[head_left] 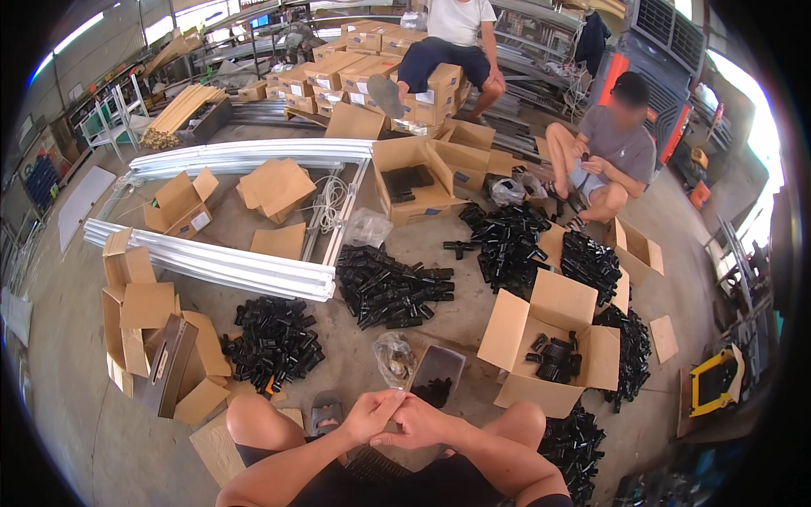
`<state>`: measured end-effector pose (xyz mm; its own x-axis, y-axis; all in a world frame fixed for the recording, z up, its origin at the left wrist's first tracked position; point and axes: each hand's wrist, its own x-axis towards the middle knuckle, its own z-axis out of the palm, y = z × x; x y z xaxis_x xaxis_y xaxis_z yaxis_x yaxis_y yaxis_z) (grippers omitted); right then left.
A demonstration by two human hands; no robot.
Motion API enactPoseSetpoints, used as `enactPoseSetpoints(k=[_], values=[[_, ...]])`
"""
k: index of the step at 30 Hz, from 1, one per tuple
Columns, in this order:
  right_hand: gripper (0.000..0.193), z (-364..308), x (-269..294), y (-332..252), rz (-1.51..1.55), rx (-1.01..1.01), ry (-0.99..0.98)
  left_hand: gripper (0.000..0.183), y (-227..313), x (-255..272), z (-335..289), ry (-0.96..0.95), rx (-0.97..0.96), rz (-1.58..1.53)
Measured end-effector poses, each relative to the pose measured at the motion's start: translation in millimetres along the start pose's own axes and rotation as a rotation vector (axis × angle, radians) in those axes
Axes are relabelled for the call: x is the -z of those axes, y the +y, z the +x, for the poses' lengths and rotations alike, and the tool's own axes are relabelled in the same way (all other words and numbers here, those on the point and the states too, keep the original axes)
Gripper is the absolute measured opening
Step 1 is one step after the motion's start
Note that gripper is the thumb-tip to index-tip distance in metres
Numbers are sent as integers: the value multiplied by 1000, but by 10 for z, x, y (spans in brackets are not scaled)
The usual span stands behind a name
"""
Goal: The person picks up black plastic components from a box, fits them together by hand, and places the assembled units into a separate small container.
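Our left hand [374, 419] and right hand [420, 422] meet, fingers curled; whether they grip anything, we cannot tell. We should work steadily near the small black parts [433, 392] in the translucent rectangular plastic tray [443, 362], just farther off.

One head-worn fisheye looks down and forward. The hands [418, 424] lie close at six o'clock, stacked boxes [367, 72] far at twelve.

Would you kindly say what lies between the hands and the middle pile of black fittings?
In the head view, a clear plastic bag and, beside it, a tray holding small black parts.
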<state>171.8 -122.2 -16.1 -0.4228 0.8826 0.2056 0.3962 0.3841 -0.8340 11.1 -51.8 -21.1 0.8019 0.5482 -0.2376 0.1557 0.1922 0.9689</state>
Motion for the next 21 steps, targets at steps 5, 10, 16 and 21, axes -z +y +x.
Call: enactPoseSetpoints(k=[5,10,16,21], values=[[59,-8,23,-12,-54,15,-23,44,18,-11,-20,-5,-29,13],[58,-8,5,13,-77,72,24,40,-6,-41,-4,39,-92,16],[57,-7,30,-27,-89,95,31,42,66,-29,-31,-2,-63,59],[56,8,74,-69,-76,97,17,42,51,-23,-22,-8,-86,72]])
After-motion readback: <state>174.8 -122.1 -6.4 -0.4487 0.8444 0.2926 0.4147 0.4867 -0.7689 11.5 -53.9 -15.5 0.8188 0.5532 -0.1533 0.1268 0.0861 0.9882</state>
